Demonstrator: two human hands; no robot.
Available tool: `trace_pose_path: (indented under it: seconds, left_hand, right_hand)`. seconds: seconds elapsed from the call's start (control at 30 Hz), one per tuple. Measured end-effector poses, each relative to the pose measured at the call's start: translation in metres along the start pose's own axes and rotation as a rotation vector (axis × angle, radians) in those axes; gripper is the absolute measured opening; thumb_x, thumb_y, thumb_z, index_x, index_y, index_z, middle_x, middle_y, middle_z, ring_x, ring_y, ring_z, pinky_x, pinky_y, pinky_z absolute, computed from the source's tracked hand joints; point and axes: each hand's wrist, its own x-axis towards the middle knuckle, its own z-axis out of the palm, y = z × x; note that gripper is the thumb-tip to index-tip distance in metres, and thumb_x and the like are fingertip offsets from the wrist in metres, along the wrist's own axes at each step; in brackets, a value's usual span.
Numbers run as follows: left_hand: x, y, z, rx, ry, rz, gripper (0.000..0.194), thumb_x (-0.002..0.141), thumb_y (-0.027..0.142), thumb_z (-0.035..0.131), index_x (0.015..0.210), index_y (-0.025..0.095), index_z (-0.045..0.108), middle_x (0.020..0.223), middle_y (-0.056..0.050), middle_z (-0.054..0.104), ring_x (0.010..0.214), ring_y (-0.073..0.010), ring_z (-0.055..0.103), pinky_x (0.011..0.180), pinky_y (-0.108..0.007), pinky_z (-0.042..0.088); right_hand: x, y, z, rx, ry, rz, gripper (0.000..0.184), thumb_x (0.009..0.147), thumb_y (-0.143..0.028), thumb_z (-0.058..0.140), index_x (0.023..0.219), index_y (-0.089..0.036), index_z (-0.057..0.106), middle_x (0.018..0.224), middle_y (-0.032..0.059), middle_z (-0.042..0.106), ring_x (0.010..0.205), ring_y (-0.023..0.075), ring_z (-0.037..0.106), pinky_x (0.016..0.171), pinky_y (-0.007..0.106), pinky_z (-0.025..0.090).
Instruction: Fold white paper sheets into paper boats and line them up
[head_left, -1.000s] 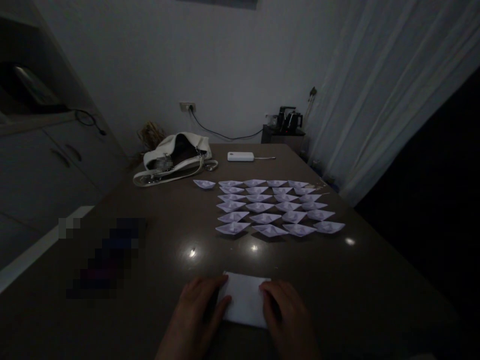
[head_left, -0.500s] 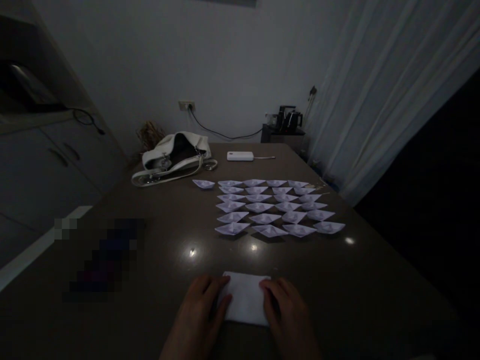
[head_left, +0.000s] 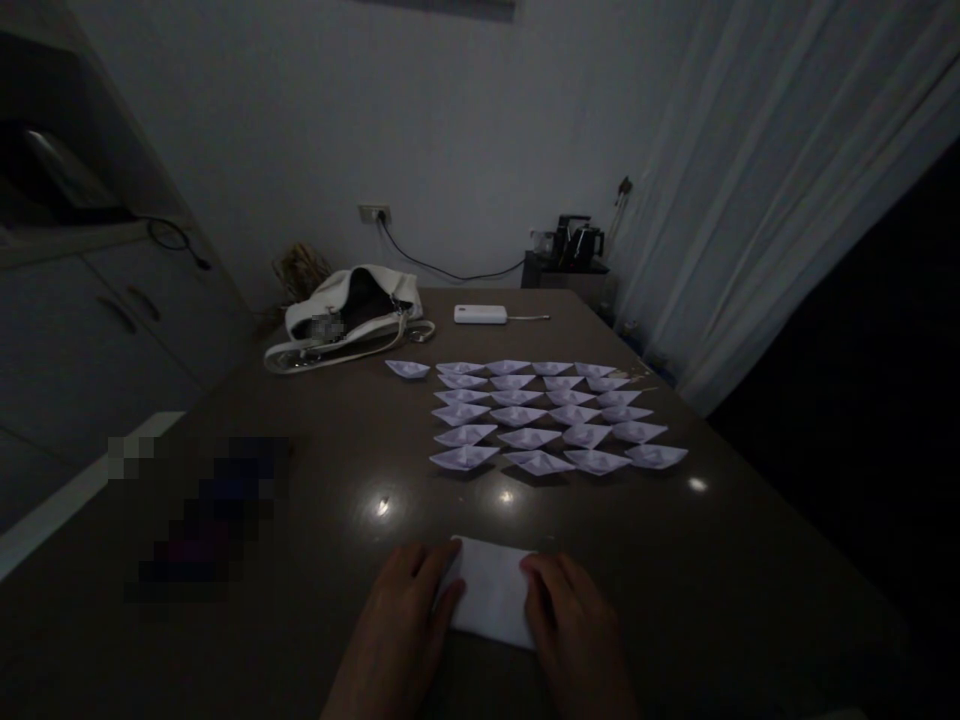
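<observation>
A folded white sheet of paper (head_left: 491,592) lies on the dark table (head_left: 337,470) near its front edge. My left hand (head_left: 405,630) rests flat on the sheet's left edge, fingers stretched out. My right hand (head_left: 574,630) lies flat on its right edge, fingers also extended. Beyond the sheet, several white paper boats (head_left: 547,415) stand in neat rows in the middle of the table.
A white handbag (head_left: 349,310) lies at the far left of the table, and a white power bank (head_left: 480,314) with a cable behind the boats. A blurred dark object (head_left: 202,520) sits at the left. Curtains (head_left: 765,180) hang at the right, cabinets (head_left: 90,320) at the left.
Both hands stay on the sheet; the paper has turned slightly, its right side nearer me, and the view shifted a little.
</observation>
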Motion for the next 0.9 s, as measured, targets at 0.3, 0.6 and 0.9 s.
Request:
trace_pose_path:
  seconds: [0.3, 0.6, 0.9]
  left_hand:
    - [-0.004, 0.020, -0.010, 0.107, -0.153, 0.287, 0.033, 0.079, -0.005, 0.051, 0.095, 0.020, 0.065, 0.101, -0.005, 0.067, 0.092, -0.0216, 0.062, 0.082, -0.033, 0.053]
    - [-0.003, 0.026, -0.015, 0.116, -0.203, 0.254, 0.014, 0.084, 0.005, 0.059, 0.083, 0.019, 0.062, 0.090, -0.002, 0.065, 0.082, -0.0193, 0.062, 0.067, -0.026, 0.049]
    - [-0.005, 0.023, -0.009, 0.084, -0.157, 0.247, 0.017, 0.084, 0.003, 0.057, 0.084, 0.019, 0.062, 0.090, -0.002, 0.064, 0.083, -0.0181, 0.061, 0.069, -0.025, 0.048]
  right_hand:
    - [-0.003, 0.000, 0.006, -0.077, 0.040, -0.036, 0.026, 0.091, -0.010, 0.034, 0.092, -0.019, 0.058, 0.079, 0.0067, 0.066, 0.072, 0.0212, 0.065, 0.063, 0.032, 0.053]
    - [-0.005, 0.004, 0.003, -0.039, 0.070, -0.042, 0.023, 0.091, -0.015, 0.038, 0.095, -0.020, 0.061, 0.089, 0.0091, 0.064, 0.078, 0.0217, 0.062, 0.067, 0.033, 0.049]
    - [-0.031, -0.001, -0.003, -0.067, -0.077, -0.407, 0.041, 0.080, -0.006, 0.043, 0.111, -0.026, 0.061, 0.101, -0.0001, 0.074, 0.090, 0.0231, 0.064, 0.081, 0.040, 0.038]
